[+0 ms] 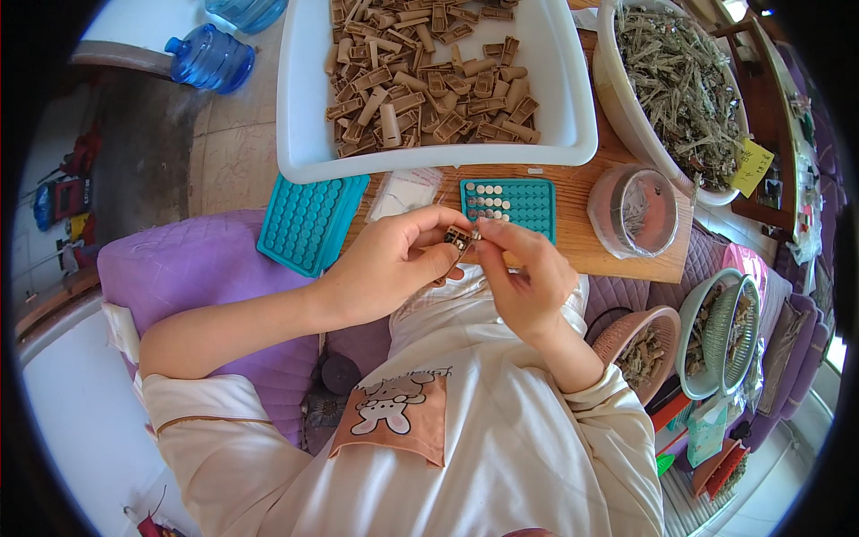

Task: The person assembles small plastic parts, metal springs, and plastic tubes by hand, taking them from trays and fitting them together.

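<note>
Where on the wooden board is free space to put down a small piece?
Bare wood shows on the wooden board between the teal grid tray and the round plastic container, and along its front edge there. The white tray and white basin crowd the back.

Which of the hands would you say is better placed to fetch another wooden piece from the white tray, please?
Probably the right hand: only its fingertips touch the small wooden clip, which the left hand grips, so it could reach the white tray.

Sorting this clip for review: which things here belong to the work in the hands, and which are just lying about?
In use: left hand, right hand, small wooden clip, white tray of wooden pieces, teal grid tray.

Lying about: blue water jug, purple cushion, pink basket.
</note>
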Available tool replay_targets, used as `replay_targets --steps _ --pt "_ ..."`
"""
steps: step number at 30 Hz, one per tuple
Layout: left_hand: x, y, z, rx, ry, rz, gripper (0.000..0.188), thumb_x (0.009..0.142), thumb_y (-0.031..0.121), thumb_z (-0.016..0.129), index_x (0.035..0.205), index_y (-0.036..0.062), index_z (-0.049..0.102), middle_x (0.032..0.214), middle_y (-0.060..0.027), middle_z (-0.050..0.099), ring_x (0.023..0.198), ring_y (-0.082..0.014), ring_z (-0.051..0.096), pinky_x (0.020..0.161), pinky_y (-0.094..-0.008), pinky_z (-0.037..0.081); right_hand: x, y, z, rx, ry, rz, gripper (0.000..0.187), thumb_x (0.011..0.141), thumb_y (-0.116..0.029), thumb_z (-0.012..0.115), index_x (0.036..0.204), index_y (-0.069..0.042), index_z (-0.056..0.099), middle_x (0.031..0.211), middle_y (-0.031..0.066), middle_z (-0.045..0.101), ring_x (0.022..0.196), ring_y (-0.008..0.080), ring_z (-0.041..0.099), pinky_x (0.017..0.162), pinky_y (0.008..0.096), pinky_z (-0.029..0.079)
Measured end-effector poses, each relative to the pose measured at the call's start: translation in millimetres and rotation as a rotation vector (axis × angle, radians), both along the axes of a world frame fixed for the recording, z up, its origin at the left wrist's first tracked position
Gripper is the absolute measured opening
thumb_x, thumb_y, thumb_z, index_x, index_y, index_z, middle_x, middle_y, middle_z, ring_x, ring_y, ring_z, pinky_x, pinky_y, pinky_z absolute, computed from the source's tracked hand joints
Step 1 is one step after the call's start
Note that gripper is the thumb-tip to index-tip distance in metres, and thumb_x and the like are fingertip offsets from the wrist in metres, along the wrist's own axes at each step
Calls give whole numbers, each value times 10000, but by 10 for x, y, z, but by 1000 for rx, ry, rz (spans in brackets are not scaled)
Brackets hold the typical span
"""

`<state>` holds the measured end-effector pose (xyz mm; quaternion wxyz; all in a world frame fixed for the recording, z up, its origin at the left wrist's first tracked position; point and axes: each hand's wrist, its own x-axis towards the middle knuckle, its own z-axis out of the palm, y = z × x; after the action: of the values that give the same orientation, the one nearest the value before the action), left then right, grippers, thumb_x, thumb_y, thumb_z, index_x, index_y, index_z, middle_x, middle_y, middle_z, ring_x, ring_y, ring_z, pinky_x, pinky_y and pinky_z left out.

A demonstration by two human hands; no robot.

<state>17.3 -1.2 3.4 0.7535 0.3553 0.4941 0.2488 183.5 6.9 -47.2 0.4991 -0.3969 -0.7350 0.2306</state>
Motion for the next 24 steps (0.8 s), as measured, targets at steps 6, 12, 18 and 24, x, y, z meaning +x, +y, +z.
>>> replay_targets --steps 6,12,18,24 --pt "-15 12 3 32 18 -47 273 878 36 396 1146 -1 430 929 -56 557 831 -94 550 706 -225 459 -62 -90 8 58 73 19 223 643 85 655 829 16 552 792 137 612 736 239 632 591 269 520" --pt "-32 18 59 131 55 -85 272 868 21 402 1136 -3 437 909 -52 562 831 -85 541 705 -214 454 -90 -117 -11 53 98 20 248 636 96 662 837 19 540 794 134 609 778 254 631 605 275 524" --pt "-47 16 51 188 142 -115 265 850 7 428 1114 -15 452 927 -58 564 824 -93 552 719 -224 461 -109 -164 -26 26 106 2 259 634 85 674 843 19 537 792 130 609 778 247 632 603 273 521" --pt "-47 13 83 197 199 -145 259 847 -1 430 1103 -13 460 942 -61 566 826 -99 558 724 -223 463 -152 -193 -18 18 126 -45 265 633 76 680 848 9 540 789 123 609 761 233 632 592 260 515"
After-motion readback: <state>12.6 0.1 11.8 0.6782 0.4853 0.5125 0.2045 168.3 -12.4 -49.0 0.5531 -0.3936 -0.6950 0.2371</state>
